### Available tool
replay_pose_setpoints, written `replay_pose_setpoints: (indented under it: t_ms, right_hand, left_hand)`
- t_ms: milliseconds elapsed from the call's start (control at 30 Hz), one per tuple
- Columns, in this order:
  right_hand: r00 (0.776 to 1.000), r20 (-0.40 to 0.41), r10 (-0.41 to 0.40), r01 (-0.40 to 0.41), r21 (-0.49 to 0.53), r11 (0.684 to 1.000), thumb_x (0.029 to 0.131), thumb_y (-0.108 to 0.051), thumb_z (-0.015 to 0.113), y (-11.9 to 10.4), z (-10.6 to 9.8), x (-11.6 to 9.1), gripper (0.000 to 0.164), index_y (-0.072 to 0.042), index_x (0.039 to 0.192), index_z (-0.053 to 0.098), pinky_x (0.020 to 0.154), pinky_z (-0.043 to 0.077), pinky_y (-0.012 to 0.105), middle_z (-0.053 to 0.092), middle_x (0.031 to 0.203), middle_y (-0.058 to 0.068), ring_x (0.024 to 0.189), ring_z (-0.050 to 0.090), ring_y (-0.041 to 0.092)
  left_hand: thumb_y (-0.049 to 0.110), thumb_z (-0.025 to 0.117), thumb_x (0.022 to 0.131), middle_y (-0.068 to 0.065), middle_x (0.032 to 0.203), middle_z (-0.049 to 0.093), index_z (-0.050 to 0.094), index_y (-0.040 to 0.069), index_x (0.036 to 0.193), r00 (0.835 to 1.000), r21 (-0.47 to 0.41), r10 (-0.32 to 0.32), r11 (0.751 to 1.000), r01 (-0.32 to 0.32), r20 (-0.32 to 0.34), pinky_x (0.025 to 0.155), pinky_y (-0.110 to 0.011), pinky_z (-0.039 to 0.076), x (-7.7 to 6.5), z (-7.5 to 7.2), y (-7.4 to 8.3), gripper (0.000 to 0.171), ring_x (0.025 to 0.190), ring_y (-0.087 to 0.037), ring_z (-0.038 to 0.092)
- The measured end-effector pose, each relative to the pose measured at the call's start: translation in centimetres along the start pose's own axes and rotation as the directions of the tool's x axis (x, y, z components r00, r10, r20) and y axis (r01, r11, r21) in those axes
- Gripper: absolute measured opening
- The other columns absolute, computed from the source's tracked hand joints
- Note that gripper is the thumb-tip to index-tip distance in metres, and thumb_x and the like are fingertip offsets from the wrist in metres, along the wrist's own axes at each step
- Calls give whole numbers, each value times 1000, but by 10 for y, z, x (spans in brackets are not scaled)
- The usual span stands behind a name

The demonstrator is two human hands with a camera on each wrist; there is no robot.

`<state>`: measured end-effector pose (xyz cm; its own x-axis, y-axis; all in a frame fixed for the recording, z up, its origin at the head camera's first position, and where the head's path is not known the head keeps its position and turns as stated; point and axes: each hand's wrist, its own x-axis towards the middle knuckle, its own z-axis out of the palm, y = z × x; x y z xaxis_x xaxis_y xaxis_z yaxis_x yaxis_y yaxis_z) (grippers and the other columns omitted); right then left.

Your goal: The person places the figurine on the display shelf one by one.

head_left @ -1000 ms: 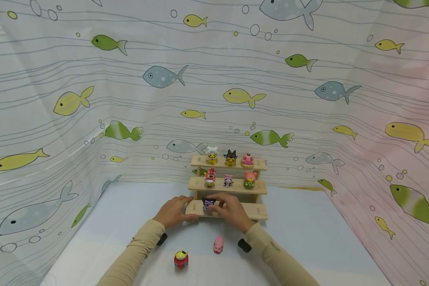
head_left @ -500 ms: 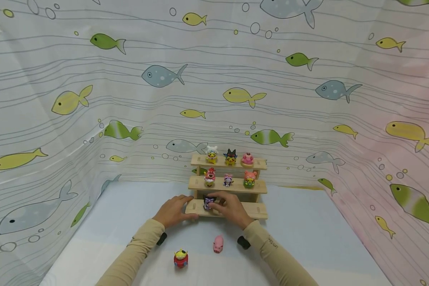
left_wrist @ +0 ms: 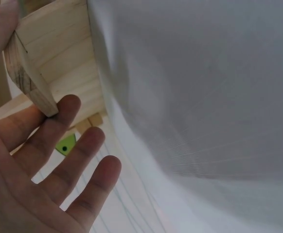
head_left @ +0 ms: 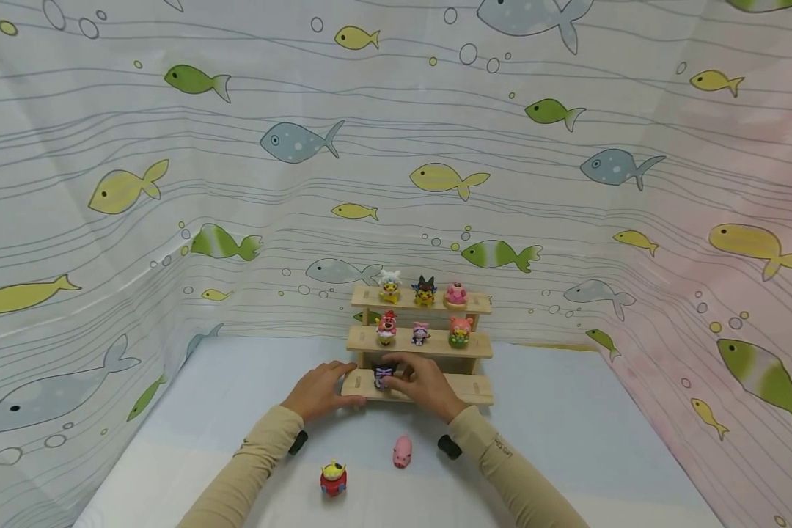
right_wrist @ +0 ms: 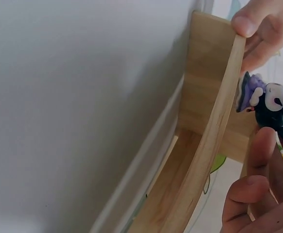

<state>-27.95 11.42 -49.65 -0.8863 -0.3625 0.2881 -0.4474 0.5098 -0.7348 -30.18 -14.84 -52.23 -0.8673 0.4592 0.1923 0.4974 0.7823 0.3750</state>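
A black and purple figurine [head_left: 381, 377] with a white face is pinched between the thumb and fingers of my right hand [head_left: 430, 387], at the left part of the lowest step. In the right wrist view the figurine [right_wrist: 272, 109] has its purple base right at the board's edge. My left hand [head_left: 318, 394] grips the left end of the three-tier wooden shelf [head_left: 462, 387], thumb on the front edge. From the left wrist view, its fingers [left_wrist: 68, 109] reach behind the board's corner, the last ones extended and off the wood.
Above stand a pink bear-hooded figurine [head_left: 460, 331], a small purple figurine [head_left: 419, 334] and a red-hatted one [head_left: 387, 328]; several more are on the top step. On the table lie a pink pig [head_left: 402, 452] and a red-and-yellow three-eyed figurine [head_left: 334, 479]. Fish-print cloth [head_left: 396, 147] surrounds it.
The figurine in my right hand has shifted slightly left along the lowest step. My left hand keeps its grip on the shelf's end.
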Motion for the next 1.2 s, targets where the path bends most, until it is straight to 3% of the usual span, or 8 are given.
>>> replay_pose_setpoints:
  t_ms: [633,867,1200]
  right_hand:
    - [1000,-3,16,-16,-3,1000,92,-35,77,4,1,2,43,-23,131,66,66,53,26,67,110,-9,80,64,13]
    - [1000,-16,-16,16,-5,1000,92,-33,77,3,-3,1,43,-22,132,65,67,54,26,68,119,-8,82,64,12]
    - [998,-53,13,-13,11,1000,92,-34,78,-2,-13,-8,48,-23,136,62,63,54,27,65,127,-6,81,63,12]
  left_hand:
    - [65,74,82,-14,138,61,60,12,142,1000,-14,-15,1000,15,3,102,-56,47,-1,0,1,82,124,-35,58]
    - [70,71,81,-13,138,60,59,13,143,1000,-12,-18,1000,18,7,102,-55,48,0,1,0,85,125,-34,58]
    - [70,71,81,-14,139,60,59,13,143,1000,-16,-17,1000,17,5,103,-55,47,0,1,-1,85,126,-35,57]
